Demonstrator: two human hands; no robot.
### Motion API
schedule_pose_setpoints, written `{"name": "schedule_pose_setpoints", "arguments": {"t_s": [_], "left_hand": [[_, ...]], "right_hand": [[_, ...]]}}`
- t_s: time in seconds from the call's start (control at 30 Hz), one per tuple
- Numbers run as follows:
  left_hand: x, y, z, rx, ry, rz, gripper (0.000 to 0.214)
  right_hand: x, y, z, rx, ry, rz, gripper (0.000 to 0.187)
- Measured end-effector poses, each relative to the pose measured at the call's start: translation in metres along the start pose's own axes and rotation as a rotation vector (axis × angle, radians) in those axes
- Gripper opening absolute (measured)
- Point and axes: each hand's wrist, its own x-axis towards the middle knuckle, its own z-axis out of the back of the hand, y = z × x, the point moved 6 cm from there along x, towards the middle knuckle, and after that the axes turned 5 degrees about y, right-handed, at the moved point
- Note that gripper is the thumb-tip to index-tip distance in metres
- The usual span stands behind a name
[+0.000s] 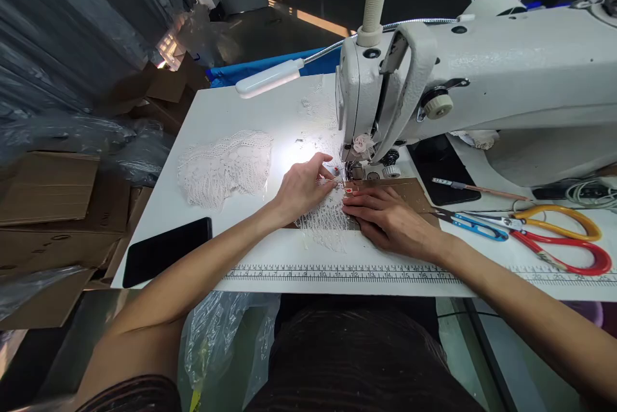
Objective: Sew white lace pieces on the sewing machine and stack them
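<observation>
White table takes up mid-frame, with a sewing machine hogging the upper right, its needle end crowding right up to the fingers. Yellow-and-red-handled scissors lie far right, black phone lower left. The fringed white lace is dead centre, between both hands: left hand bent over its left side, can't tell if it's pinching; right hand laid flat, fingers together, tips over its right edge.

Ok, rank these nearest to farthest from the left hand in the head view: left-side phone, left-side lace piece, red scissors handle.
1. Lace piece, left of the left hand
2. Phone, table's front left
3. Red scissors handle, far right
</observation>
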Motion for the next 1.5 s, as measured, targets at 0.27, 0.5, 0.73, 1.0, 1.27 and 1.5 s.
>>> {"name": "schedule_pose_setpoints", "arguments": {"t_s": [0.27,0.5,0.73,1.0,1.27,1.5], "left_hand": [[-0.007,-0.011,-0.020,0.390,0.001,-0.470,0.019],[-0.023,-0.016,-0.021,0.459,0.165,-0.579,0.025],[-0.029,-0.024,-0.023,0.547,0.194,-0.491,0.033],[-0.020,-0.019,-0.024,0.582,0.249,-0.480,0.037],[-0.004,-0.013,-0.019,0.543,0.240,-0.453,0.040],[-0.011,-0.012,-0.018,0.398,0.184,-0.444,0.040]], "right_hand": [[-0.003,-0.004,-0.002,0.109,-0.022,-0.067,0.033],[-0.001,-0.008,0.001,0.169,-0.027,-0.091,0.035],[0.016,-0.015,0.019,0.140,-0.044,-0.037,0.036],[0.003,-0.006,0.003,-0.059,-0.091,-0.053,0.039],[0.006,-0.009,0.001,-0.072,-0.154,-0.148,0.042],[0.000,-0.012,-0.004,-0.069,-0.134,-0.207,0.042]]}}
